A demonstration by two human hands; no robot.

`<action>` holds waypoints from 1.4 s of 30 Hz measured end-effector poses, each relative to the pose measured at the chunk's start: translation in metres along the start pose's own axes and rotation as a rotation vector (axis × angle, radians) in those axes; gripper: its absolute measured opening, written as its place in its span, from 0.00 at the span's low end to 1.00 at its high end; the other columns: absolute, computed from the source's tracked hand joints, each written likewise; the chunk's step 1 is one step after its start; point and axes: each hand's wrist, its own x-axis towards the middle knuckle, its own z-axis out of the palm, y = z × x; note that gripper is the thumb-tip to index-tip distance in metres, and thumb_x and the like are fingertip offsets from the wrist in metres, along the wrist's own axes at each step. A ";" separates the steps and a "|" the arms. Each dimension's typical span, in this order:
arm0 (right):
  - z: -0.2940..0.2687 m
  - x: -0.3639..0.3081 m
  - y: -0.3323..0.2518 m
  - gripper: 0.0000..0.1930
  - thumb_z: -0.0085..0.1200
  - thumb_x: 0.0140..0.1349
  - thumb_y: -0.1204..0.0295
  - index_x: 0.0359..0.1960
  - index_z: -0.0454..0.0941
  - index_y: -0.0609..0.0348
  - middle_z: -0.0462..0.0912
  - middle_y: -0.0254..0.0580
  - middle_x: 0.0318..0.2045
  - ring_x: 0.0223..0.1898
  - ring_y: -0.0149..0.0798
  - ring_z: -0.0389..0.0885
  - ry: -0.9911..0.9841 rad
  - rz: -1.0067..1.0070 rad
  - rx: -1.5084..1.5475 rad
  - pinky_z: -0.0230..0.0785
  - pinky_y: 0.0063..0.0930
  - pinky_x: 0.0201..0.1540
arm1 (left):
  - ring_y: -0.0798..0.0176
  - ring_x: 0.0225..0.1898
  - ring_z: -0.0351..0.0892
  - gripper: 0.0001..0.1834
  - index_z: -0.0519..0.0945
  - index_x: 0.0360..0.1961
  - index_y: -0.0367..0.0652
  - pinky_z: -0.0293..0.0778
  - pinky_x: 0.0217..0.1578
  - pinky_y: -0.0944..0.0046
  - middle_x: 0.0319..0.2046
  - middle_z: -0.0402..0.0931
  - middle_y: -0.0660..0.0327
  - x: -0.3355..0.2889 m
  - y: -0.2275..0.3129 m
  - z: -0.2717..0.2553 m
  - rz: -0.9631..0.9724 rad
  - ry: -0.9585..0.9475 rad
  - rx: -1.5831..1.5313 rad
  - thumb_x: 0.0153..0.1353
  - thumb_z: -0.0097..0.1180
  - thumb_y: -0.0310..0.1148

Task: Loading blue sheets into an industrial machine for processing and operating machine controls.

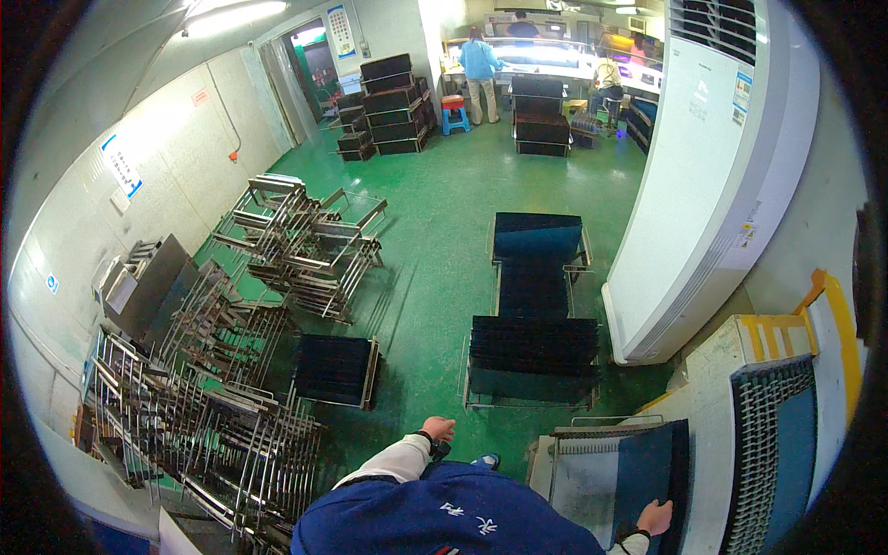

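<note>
My left hand (438,428) is held out in front of my body, fingers loosely bent, with nothing in it. A dark band circles that wrist. At the right, my right hand (655,518) is curled over the dark flat panels (655,462) standing in a wire rack (553,472). Whether its fingers grip a panel edge or only lie in front of it cannot be made out. Ahead of me on the floor stands a rack packed with dark panels (532,356), with more dark panels (538,239) behind it.
Empty metal racks (222,425) are heaped along the left wall, beside a rack of dark panels (335,368). A tall white air conditioner (689,185) stands at the right. Beyond the green floor (416,203), people work at a lit bench (555,57) near stacked racks (393,106).
</note>
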 end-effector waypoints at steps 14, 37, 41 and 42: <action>0.015 0.006 0.005 0.21 0.55 0.51 0.64 0.46 0.73 0.59 0.78 0.47 0.41 0.42 0.47 0.77 0.050 -0.029 0.007 0.69 0.38 0.42 | 0.58 0.26 0.79 0.25 0.69 0.48 0.32 0.75 0.24 0.63 0.34 0.77 0.53 -0.001 -0.001 0.001 0.025 0.008 0.008 0.55 0.52 0.40; 0.012 0.007 0.007 0.19 0.54 0.52 0.64 0.45 0.73 0.59 0.79 0.47 0.39 0.40 0.47 0.77 0.071 -0.036 0.014 0.67 0.40 0.42 | 0.55 0.27 0.79 0.23 0.69 0.46 0.32 0.75 0.26 0.59 0.37 0.77 0.50 -0.016 0.013 0.013 0.010 0.008 0.022 0.57 0.52 0.41; 0.009 0.008 0.006 0.19 0.54 0.52 0.64 0.45 0.73 0.58 0.79 0.47 0.38 0.39 0.47 0.78 0.056 -0.041 0.004 0.67 0.39 0.41 | 0.55 0.34 0.78 0.26 0.65 0.50 0.33 0.74 0.27 0.62 0.43 0.73 0.49 -0.023 0.015 0.014 0.009 -0.035 -0.023 0.57 0.52 0.42; 0.008 0.008 0.005 0.19 0.55 0.52 0.64 0.45 0.73 0.58 0.79 0.47 0.38 0.38 0.47 0.78 0.049 -0.043 0.003 0.67 0.38 0.41 | 0.55 0.34 0.78 0.26 0.65 0.50 0.33 0.73 0.27 0.61 0.43 0.73 0.49 -0.022 0.014 0.012 0.017 -0.050 -0.005 0.57 0.52 0.43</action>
